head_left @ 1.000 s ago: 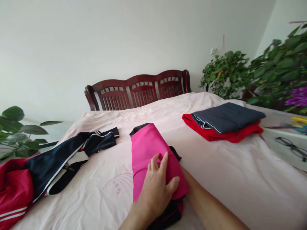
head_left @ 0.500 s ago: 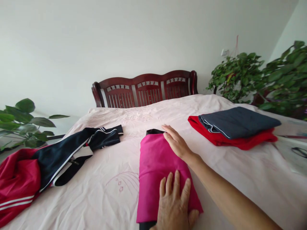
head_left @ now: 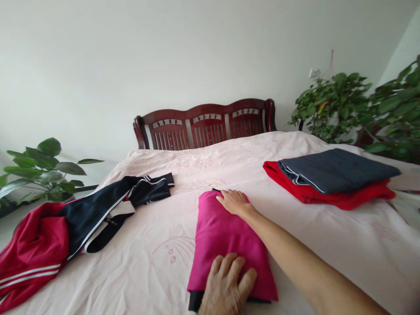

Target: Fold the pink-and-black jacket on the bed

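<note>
A folded magenta garment (head_left: 226, 232) with black parts showing at both ends lies in front of me on the bed. My left hand (head_left: 226, 284) is at its near end, fingers bent and thumb drawn in, gripping the cloth. Over the far right corner, my right hand (head_left: 233, 202) holds the edge, and some of its fingertips are hidden. The cloth bulges a little between the two hands. To the left, a navy and red tracksuit jacket (head_left: 95, 223) with white stripes is spread out loosely.
On the right, a folded dark grey garment (head_left: 341, 170) lies on a folded red one (head_left: 308, 194). A pale pink sheet (head_left: 157, 271) covers the bed. Behind stand a dark wooden headboard (head_left: 208, 127) and leafy plants (head_left: 331, 105), with another plant (head_left: 49, 168) at left.
The garment's far end has come nearer and the cloth now bulges. My right hand has moved down onto that end, and my left hand's fingers have gone from flat to bent.
</note>
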A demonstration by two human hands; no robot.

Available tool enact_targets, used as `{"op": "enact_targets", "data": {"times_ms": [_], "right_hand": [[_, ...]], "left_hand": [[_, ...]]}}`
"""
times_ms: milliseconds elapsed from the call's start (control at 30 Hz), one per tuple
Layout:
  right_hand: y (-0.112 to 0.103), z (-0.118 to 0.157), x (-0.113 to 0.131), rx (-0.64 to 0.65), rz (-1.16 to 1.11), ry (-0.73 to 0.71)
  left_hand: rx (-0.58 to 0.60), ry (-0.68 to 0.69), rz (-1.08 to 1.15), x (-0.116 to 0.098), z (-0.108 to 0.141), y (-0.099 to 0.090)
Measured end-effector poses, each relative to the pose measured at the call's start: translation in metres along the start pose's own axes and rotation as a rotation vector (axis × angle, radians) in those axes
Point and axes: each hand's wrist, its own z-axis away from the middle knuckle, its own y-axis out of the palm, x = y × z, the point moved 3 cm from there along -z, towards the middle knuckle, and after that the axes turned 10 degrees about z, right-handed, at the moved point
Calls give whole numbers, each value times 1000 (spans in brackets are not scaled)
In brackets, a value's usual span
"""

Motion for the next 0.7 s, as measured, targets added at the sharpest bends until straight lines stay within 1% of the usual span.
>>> {"op": "enact_targets", "data": {"times_ms": [67,133,167,233,267,300,333,400,467,533,600,633,700], "right_hand": [[-7,13,-5,8,15,48],[-9,32,-12,22,14,69],[-8,42,-17,36,-19,67],[-4,60,-29,51,-173,62],[-2,67,-37,37,-274,74],[0,71,-45,8,-367,107],[0,73,-53,-29,-434,155],[-1,71,-65,-66,-474,230],[-4,63,-68,-26,-467,234],[-8,55,-63,26,-464,190],[-13,50,-53,46,-452,169],[-15,48,-48,55,-438,163],[-16,46,-40,66,-428,162]], "left_hand": [[62,45,52,24,13,-23],[60,126,117,52,33,-52],[58,102,139,69,46,-65],[25,62,152,98,71,-88],[5,44,149,109,83,-95],[-43,2,149,118,95,-99],[-105,-59,160,126,105,-101],[-247,-237,214,139,121,-98],[-369,-459,313,151,131,-88],[-449,-680,453,161,134,-79],[-488,-863,602,168,132,-73],[-491,-926,665,168,129,-72],[-464,-1003,759,166,123,-73]]}}
